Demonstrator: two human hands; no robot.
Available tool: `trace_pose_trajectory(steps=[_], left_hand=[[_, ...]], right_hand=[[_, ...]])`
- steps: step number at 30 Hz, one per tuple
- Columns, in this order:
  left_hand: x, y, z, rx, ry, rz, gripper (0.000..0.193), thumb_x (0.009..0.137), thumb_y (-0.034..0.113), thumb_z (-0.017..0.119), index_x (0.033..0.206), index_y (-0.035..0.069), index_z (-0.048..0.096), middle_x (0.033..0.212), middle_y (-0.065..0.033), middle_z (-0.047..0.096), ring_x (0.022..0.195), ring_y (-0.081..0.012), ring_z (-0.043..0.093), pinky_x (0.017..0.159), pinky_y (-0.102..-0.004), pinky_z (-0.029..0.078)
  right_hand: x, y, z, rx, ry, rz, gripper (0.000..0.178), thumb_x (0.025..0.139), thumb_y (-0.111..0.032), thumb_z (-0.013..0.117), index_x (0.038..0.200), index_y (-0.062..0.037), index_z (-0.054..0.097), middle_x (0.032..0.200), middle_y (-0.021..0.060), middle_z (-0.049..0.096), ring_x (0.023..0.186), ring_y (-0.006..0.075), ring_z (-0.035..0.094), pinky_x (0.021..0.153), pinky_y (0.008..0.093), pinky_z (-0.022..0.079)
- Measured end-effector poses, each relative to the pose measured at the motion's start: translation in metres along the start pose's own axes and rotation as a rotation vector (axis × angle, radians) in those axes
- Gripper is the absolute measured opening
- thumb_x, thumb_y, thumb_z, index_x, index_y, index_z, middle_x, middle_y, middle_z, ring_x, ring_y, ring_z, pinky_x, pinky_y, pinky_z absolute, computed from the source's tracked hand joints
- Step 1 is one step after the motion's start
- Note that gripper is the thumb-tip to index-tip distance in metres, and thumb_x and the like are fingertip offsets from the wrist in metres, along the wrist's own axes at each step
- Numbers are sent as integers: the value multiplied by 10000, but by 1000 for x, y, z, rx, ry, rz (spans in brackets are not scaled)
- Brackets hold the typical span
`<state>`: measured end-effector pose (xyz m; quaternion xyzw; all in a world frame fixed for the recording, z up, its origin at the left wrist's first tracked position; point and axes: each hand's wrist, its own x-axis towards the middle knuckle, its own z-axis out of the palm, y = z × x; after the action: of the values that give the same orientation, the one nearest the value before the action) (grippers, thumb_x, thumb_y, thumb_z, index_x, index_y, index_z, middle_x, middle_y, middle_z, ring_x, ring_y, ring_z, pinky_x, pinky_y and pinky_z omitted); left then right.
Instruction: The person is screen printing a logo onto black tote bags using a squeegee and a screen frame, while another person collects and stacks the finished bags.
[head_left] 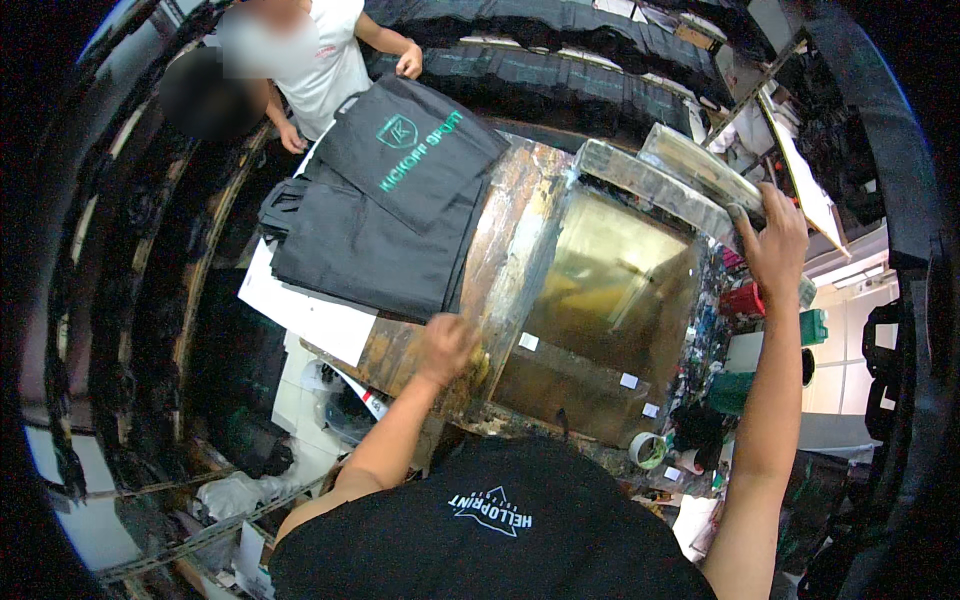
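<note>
My right hand [775, 240] is closed round the near end of a raised screen-printing frame [700, 165], with the thumb against its side. The frame stands tilted over the far right edge of a shiny yellowish printing bed [610, 290]. My left hand [447, 345] is by the near corner of a pile of folded black fabric pieces [360, 240]. Motion smears its fingers, and whether they touch the cloth I cannot tell. The top black piece [410, 125] carries a green printed emblem and lettering.
Beyond the pile stands a person in a white shirt [325, 65], a hand near the cloth's far edge. A white board [330, 325] lies under the pile. A tape roll [648, 450] sits at the bed's near corner. Dark racks with hanging cloth [190, 270] curve along the left.
</note>
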<state>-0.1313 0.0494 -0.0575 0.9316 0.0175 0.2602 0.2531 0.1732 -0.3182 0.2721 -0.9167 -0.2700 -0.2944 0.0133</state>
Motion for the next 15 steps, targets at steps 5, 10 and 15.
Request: trace_pose_trajectory(steps=[5, 10, 15], left_hand=[[40, -57, -34, 359, -184, -253, 687, 962, 487, 650, 1489, 77, 487, 1521, -200, 434, 1454, -409, 340, 1182, -586, 258], [9, -111, -16, 515, -412, -331, 846, 1013, 627, 476, 1642, 105, 259, 1715, -205, 128, 1591, -409, 32, 1236, -658, -26], [-2, -130, -1, 560, -247, -256, 648, 1083, 503, 398, 1604, 120, 366, 1658, -188, 323, 1543, -403, 253, 1241, -632, 107]], right_hand=[[2, 5, 6, 24, 67, -47, 595, 899, -499, 703, 1222, -2, 651, 1100, 197, 683, 1015, 399, 635, 897, 476, 489], [3, 5, 4, 55, 77, -53, 602, 897, -527, 700, 1220, -20, 657, 1061, 177, 681, 986, 381, 635, 860, 478, 485], [-2, 0, 5, 44, 134, -74, 587, 902, -554, 677, 1170, -31, 669, 1024, 161, 688, 987, 362, 645, 860, 462, 479]])
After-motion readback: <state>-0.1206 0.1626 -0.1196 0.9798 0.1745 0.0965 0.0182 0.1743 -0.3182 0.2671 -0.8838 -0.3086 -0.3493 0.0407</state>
